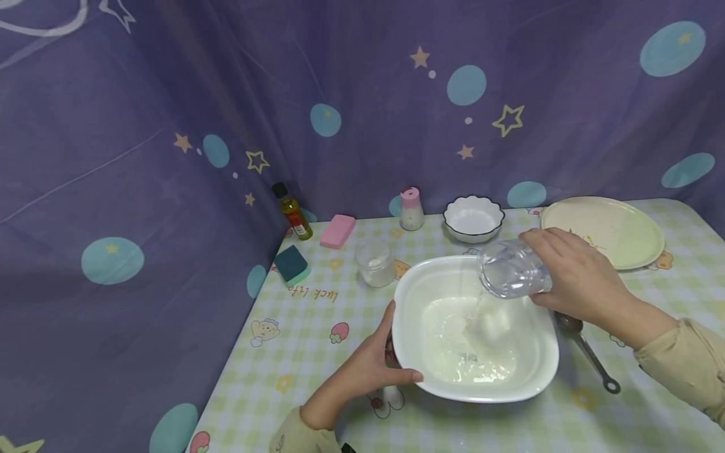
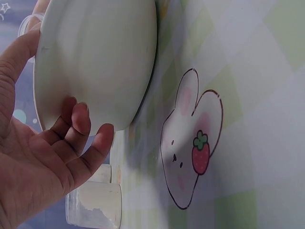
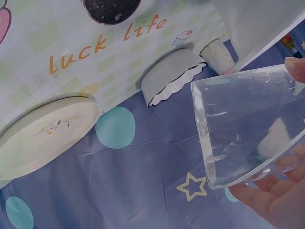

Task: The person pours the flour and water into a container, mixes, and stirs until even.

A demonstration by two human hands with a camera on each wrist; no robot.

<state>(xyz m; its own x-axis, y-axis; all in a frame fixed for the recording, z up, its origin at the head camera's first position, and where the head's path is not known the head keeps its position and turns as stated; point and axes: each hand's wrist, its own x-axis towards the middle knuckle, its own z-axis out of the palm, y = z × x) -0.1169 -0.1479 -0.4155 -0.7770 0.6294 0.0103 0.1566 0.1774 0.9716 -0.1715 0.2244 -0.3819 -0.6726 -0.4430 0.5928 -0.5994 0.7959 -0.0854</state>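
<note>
A white basin [image 1: 416,377] stands on the table with pale liquid and whitish material inside. My left hand [image 1: 370,365] holds its left side, thumb over the rim and the other fingers by the outer wall, as the left wrist view shows of the hand [image 2: 52,148] and basin [image 2: 100,57]. Above the basin's far right part, my right hand [image 1: 583,274] grips a clear glass [image 1: 512,269] tipped to the left, and a thin stream of water falls from it. In the right wrist view the fingers wrap around the tilted glass [image 3: 248,124].
Behind the basin stand a jar of white powder [image 1: 376,267], a pink-capped shaker [image 1: 411,211] and a scalloped bowl [image 1: 473,219]. At left are a sponge [image 1: 291,265], a pink block [image 1: 338,231] and an oil bottle [image 1: 296,217]. An oval plate [image 1: 640,236] and a ladle-like spoon [image 1: 591,358] lie right.
</note>
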